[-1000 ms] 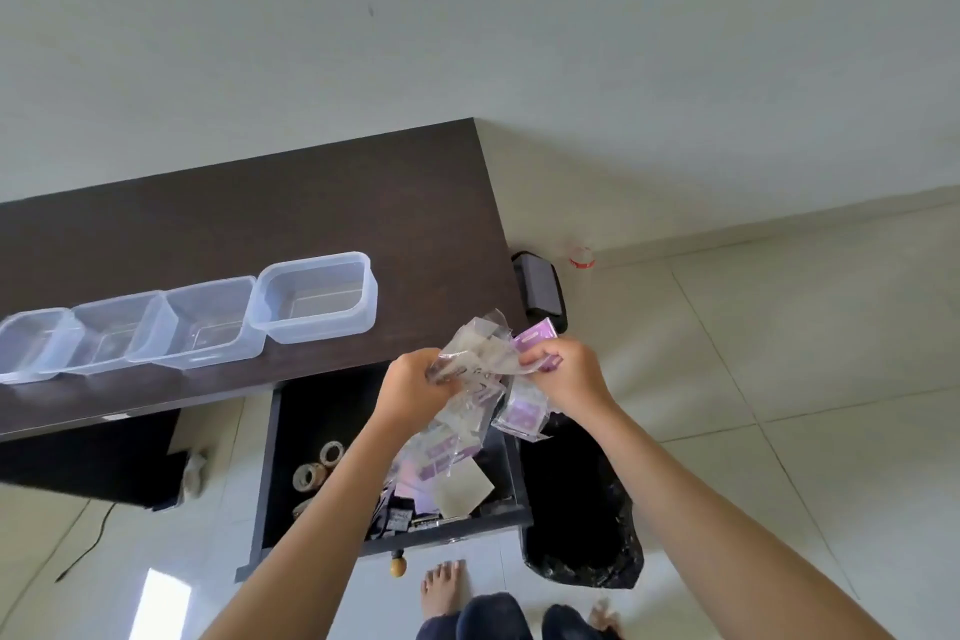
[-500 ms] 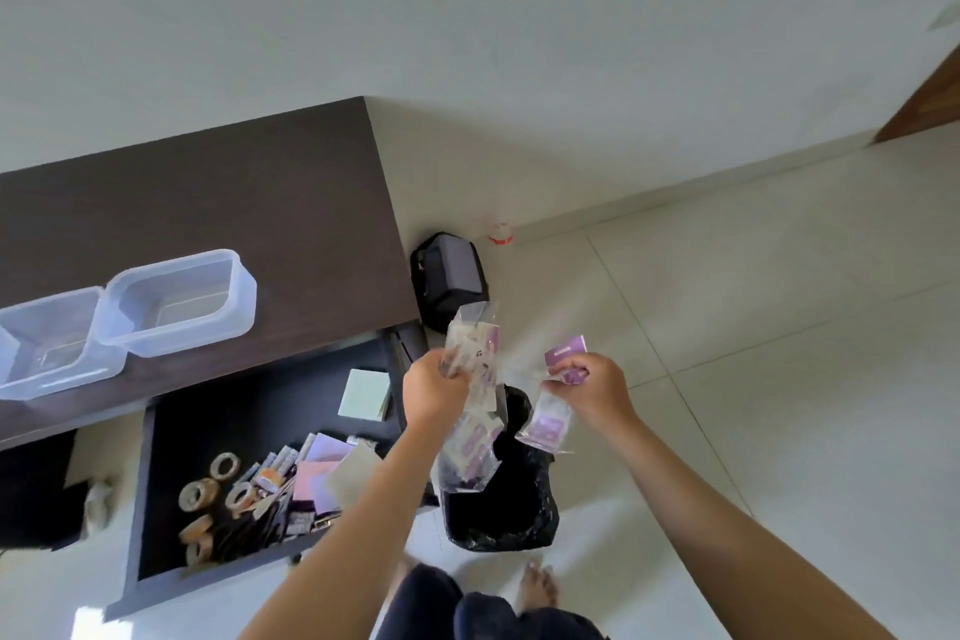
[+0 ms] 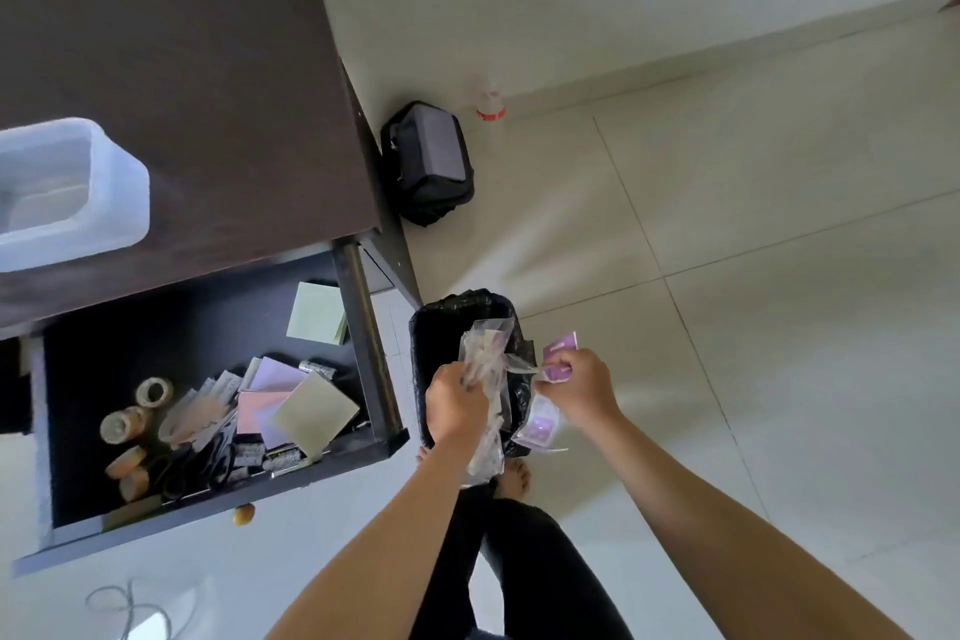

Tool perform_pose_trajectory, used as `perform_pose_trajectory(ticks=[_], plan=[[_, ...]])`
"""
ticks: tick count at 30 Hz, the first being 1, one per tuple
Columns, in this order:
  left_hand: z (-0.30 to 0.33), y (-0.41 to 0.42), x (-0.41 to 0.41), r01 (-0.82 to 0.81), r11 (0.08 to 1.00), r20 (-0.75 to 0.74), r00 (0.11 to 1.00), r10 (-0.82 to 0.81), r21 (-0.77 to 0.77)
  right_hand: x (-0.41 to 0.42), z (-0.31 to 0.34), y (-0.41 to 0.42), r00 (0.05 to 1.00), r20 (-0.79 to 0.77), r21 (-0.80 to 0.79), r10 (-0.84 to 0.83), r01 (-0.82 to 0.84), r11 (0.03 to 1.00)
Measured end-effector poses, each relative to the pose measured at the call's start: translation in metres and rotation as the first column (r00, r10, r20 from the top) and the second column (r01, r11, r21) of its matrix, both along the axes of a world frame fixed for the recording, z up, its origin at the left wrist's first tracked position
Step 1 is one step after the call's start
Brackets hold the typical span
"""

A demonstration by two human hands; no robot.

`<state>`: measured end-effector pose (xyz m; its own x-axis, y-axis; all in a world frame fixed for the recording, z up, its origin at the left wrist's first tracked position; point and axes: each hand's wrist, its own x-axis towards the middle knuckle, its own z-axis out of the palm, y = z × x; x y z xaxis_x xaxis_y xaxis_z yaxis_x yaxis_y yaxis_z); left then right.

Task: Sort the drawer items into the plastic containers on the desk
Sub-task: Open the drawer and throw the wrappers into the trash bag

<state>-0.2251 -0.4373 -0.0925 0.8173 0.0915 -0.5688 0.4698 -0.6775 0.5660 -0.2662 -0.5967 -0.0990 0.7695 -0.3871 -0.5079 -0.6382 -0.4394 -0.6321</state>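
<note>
My left hand (image 3: 457,403) grips a crumpled clear plastic wrapper (image 3: 485,348) right over the black-lined trash bin (image 3: 441,322) on the floor. My right hand (image 3: 582,387) pinches small purple-printed packets (image 3: 558,353), and another clear purple packet (image 3: 543,426) hangs below it. The open dark drawer (image 3: 363,343) to the left holds tape rolls (image 3: 153,392), sticky-note pads (image 3: 317,312), scissors and small packets. One clear plastic container (image 3: 111,187) stands on the dark desk (image 3: 208,68) at the left edge of view.
A black bag (image 3: 428,161) sits on the floor by the desk corner, with a small white and red bottle (image 3: 490,104) by the wall behind it. A cable (image 3: 124,608) lies on the floor at lower left. My legs and a bare foot (image 3: 517,478) are below the bin.
My view has swung right and down, so most containers left the frame. Both hands carried the wrapper and purple packets from beside the drawer to directly over the trash bin.
</note>
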Motion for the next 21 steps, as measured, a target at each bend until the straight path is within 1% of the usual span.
perform_pose_trajectory(ticks=[3,5,9,11,14,18,21], plan=[[-0.044,0.004,-0.004,-0.061,0.998,-0.085,0.994,0.062,0.018,0.009,-0.044,0.008,0.999,-0.035,0.005,0.003,-0.003,1.0],[-0.076,0.008,-0.002,-0.115,0.992,-0.119,0.986,0.119,0.044,0.017,-0.077,0.015,0.998,-0.047,0.007,0.037,-0.037,0.999],[-0.136,0.016,0.004,-0.174,0.982,-0.083,0.98,0.18,0.071,0.029,-0.14,0.029,0.994,-0.045,0.001,0.096,-0.096,0.995],[-0.159,0.019,0.007,-0.16,0.986,-0.07,0.984,0.163,0.044,0.032,-0.17,0.036,0.994,-0.055,0.027,0.095,-0.094,0.995],[-0.184,0.023,0.011,-0.103,0.995,-0.117,0.988,0.102,0.0,0.036,-0.199,0.045,0.991,-0.071,0.091,0.117,-0.11,0.99],[-0.198,0.029,0.014,-0.084,0.993,-0.163,0.984,0.069,-0.087,0.036,-0.212,0.046,0.973,-0.092,0.227,0.214,-0.189,0.956],[-0.194,0.03,0.016,-0.04,0.991,-0.151,0.988,0.021,-0.126,0.037,-0.205,0.043,0.951,-0.138,0.223,0.276,-0.241,0.945]])
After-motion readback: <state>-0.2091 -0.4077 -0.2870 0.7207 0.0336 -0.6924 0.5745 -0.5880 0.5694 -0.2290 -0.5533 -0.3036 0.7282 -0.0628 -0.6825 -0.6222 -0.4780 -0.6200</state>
